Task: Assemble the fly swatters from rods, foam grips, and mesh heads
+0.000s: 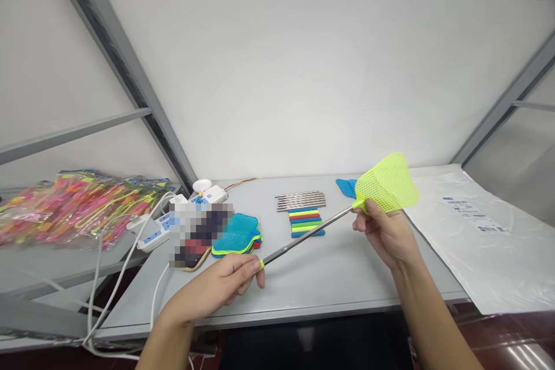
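Note:
A yellow-green fly swatter [385, 182] with a metal telescopic rod is held slantwise above the table. My left hand [225, 280] is closed round its handle end, where a bit of yellow-green grip shows. My right hand [388, 228] pinches the neck where the mesh head meets the rod. Beyond the rod, a row of metal rods [300, 201] lies on the table. Just in front of them are several coloured handle grips [306, 222]. A stack of swatter heads [237, 234], blue on top, rests at the left. Another blue swatter head [346, 187] is partly hidden behind the yellow-green one.
A phone [197, 254], partly pixelated, lies left of the stack. White power strips [156, 231] with cables [102, 277] hang over the table's left side. Bagged colourful items [78, 205] fill the left shelf. A large white plastic bag [481, 237] covers the right side.

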Demonstrator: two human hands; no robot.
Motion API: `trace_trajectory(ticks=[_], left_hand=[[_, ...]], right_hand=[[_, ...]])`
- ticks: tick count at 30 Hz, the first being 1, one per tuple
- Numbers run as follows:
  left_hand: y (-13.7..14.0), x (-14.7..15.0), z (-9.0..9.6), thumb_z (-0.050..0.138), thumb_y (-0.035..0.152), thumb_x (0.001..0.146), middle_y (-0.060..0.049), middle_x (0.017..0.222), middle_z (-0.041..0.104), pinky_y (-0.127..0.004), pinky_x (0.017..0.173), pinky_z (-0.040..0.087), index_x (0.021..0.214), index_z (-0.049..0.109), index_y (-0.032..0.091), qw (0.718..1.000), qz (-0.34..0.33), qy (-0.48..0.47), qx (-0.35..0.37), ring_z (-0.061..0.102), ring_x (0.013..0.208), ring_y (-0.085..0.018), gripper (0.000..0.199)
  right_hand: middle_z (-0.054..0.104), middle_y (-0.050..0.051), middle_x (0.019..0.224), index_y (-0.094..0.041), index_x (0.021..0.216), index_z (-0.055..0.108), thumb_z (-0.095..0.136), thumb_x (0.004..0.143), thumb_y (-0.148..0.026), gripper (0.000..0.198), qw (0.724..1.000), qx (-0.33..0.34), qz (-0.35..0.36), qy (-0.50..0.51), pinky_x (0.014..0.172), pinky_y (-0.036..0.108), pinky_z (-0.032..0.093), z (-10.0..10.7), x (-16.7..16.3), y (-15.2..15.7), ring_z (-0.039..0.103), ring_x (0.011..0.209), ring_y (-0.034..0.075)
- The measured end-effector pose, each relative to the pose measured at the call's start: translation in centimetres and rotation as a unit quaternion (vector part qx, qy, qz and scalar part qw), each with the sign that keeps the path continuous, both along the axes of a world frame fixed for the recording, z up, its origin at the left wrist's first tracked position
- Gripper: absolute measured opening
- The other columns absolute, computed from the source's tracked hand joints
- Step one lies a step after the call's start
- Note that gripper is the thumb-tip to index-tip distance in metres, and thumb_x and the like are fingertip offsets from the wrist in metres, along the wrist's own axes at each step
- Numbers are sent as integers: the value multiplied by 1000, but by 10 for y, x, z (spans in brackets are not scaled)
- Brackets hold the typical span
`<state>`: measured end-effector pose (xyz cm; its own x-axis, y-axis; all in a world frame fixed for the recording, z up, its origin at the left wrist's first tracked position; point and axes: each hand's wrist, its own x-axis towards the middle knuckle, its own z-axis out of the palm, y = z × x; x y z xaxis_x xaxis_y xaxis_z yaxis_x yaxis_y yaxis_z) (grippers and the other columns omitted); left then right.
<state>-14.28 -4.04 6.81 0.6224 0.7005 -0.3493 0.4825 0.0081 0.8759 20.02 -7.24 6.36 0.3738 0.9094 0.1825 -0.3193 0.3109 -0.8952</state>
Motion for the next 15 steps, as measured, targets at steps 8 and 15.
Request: trace_trajectory(ticks=[8,15], left_hand=[[-4,40,6,37,61,91,7,56,32,-18,43,27,85,60,15,999,-25,-39,1,28,48,-8,52],[-4,63,19,35,63,91,5,62,38,-19,44,27,84,60,16,999,-16,-5,44,32,51,-8,53]], right_hand=[[65,3,70,-19,78,69,73,76,-38,19,995,-33,26,-90,58,30,48,-7,-53,-20,58,64,16],[58,0,65,-21,73,65,68,80,-38,19,994,-39,-8,-105,58,28,42,-16,-65,-19,51,63,15]])
